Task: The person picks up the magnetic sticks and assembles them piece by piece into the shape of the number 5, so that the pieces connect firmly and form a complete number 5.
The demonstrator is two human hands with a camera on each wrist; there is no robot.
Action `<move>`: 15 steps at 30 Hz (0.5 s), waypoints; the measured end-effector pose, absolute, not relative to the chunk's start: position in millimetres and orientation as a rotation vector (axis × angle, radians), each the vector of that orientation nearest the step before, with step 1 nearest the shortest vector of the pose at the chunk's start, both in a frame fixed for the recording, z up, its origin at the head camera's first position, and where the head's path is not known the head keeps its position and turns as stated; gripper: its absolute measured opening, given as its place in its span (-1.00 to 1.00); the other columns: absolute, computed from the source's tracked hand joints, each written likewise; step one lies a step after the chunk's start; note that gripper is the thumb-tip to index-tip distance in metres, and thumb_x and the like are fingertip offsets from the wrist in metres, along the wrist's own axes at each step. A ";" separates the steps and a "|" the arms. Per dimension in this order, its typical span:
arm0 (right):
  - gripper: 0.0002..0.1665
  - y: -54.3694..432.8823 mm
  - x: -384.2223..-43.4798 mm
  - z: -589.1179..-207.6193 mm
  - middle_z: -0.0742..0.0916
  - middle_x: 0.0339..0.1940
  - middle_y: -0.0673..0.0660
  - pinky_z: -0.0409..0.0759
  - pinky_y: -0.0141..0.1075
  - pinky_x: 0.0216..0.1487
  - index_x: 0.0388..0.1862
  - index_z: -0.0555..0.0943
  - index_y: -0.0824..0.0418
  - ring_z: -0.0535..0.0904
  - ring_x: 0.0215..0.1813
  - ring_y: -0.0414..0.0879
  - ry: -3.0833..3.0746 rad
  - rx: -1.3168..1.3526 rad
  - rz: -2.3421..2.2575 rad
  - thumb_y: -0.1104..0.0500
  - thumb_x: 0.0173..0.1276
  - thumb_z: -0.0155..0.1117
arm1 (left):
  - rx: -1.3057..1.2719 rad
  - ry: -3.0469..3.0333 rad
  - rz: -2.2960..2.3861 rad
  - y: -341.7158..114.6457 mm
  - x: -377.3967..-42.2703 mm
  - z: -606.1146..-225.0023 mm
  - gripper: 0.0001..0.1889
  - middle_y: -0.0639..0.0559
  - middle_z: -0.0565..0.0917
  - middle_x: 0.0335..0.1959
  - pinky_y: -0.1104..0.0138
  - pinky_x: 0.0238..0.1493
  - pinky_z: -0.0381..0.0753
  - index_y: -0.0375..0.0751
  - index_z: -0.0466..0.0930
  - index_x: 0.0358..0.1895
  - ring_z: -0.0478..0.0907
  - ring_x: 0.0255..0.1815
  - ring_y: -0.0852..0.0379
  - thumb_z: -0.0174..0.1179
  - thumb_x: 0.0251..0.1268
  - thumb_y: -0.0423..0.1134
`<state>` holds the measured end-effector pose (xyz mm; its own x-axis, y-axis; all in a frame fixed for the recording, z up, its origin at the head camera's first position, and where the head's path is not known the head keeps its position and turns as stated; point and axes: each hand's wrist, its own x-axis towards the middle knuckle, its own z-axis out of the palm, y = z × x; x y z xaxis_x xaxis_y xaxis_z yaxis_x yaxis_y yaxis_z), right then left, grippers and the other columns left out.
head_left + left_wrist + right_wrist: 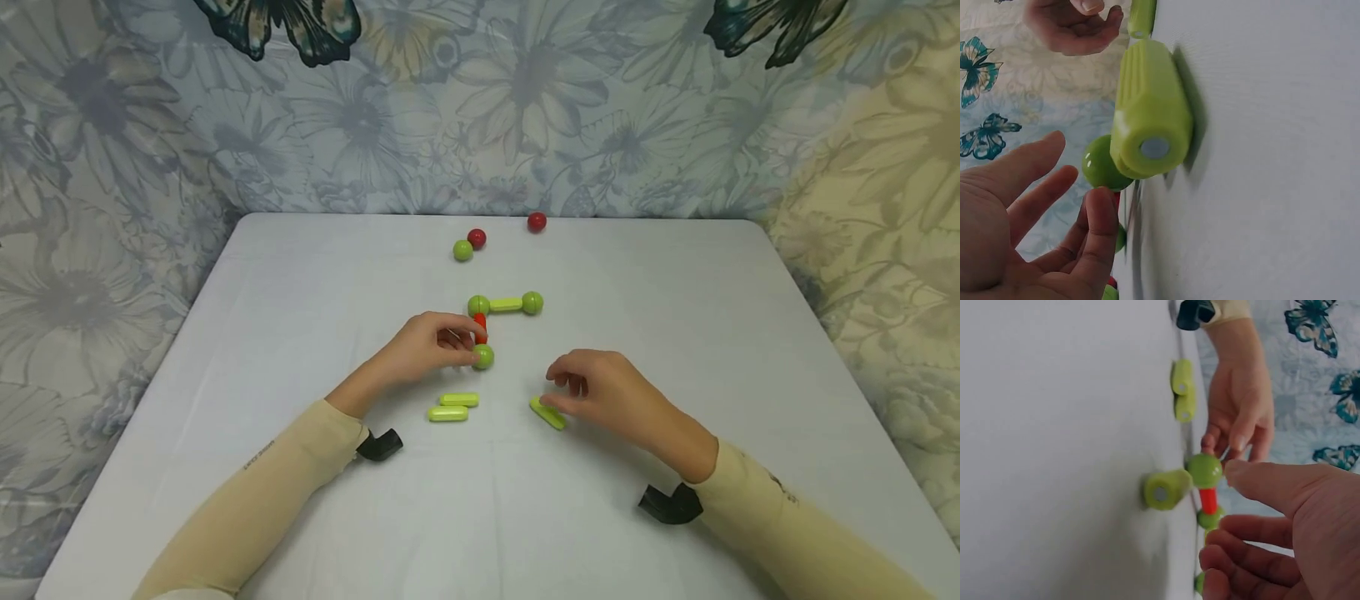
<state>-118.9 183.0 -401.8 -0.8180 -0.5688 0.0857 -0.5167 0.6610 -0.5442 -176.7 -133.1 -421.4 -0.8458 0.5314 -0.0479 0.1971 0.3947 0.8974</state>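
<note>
On the table, two green balls [532,302] are joined by a green rod [506,305]. A red rod [481,328] runs from the left one toward me, ending at another green ball [483,357]. My left hand [435,342] is at this near ball, fingertips overlapping it and the red rod, fingers relaxed and spread in the left wrist view. My right hand [600,387] hovers over a loose green rod [547,413], thumb tip overlapping its upper end, fingers loosely bent. Two more green rods [459,400] lie side by side below my left hand; a metal disc shows in a rod's end [1154,147].
Farther back lie a loose green ball [462,250] beside a red ball [476,239], and a second red ball [537,222] near the table's rear edge. A white cloth covers the table [660,275]. Black mounts [671,504] stick out under both sleeves. Floral fabric hangs behind.
</note>
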 end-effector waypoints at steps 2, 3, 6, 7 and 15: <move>-0.74 184.4 -113.8 -407.4 0.61 -0.43 -0.20 0.57 -0.31 -0.32 -0.18 0.79 0.11 0.52 -0.35 -0.22 2.762 -0.902 -0.865 0.13 0.25 0.73 | 0.636 2.337 1.435 -131.0 -174.7 -425.1 -0.69 0.02 0.74 -0.15 0.26 -0.06 0.66 -0.13 0.82 0.11 0.70 -0.16 0.06 0.56 0.34 -0.29; -0.75 184.7 -111.8 -410.1 0.61 -0.43 -0.21 0.58 -0.32 -0.32 -0.20 0.79 0.10 0.52 -0.35 -0.23 2.752 -0.901 -0.864 0.13 0.24 0.73 | 0.635 2.339 1.436 -130.4 -173.9 -426.7 -0.70 0.03 0.73 -0.16 0.26 -0.07 0.65 -0.12 0.82 0.10 0.69 -0.16 0.06 0.57 0.34 -0.28; -0.75 184.6 -107.4 -417.5 0.62 -0.43 -0.21 0.58 -0.32 -0.29 -0.22 0.77 0.07 0.53 -0.35 -0.24 2.736 -0.909 -0.855 0.11 0.24 0.73 | 0.617 2.346 1.439 -129.4 -172.3 -429.7 -0.70 0.04 0.73 -0.18 0.29 -0.10 0.64 -0.09 0.83 0.09 0.68 -0.18 0.07 0.58 0.32 -0.28; -0.75 184.2 -106.7 -419.2 0.63 -0.43 -0.21 0.59 -0.32 -0.29 -0.23 0.77 0.06 0.54 -0.35 -0.24 2.737 -0.916 -0.854 0.12 0.24 0.73 | 0.609 2.350 1.439 -129.3 -171.9 -430.2 -0.69 0.05 0.73 -0.19 0.29 -0.10 0.64 -0.08 0.83 0.09 0.68 -0.18 0.08 0.59 0.31 -0.28; -0.81 179.3 -107.3 -422.8 0.61 -0.41 -0.23 0.54 -0.34 -0.36 -0.24 0.79 0.01 0.51 -0.38 -0.24 2.733 -0.982 -0.848 0.22 0.30 0.68 | 0.638 2.389 1.367 -128.6 -172.7 -429.6 -0.67 0.06 0.73 -0.17 0.28 -0.07 0.66 -0.08 0.84 0.13 0.68 -0.17 0.10 0.58 0.32 -0.30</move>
<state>-107.3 179.3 -422.8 -0.7831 -0.6172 0.0768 -0.5522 0.6331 -0.5425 -172.7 -128.6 -429.6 -0.8508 0.5231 -0.0499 0.2221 0.4440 0.8681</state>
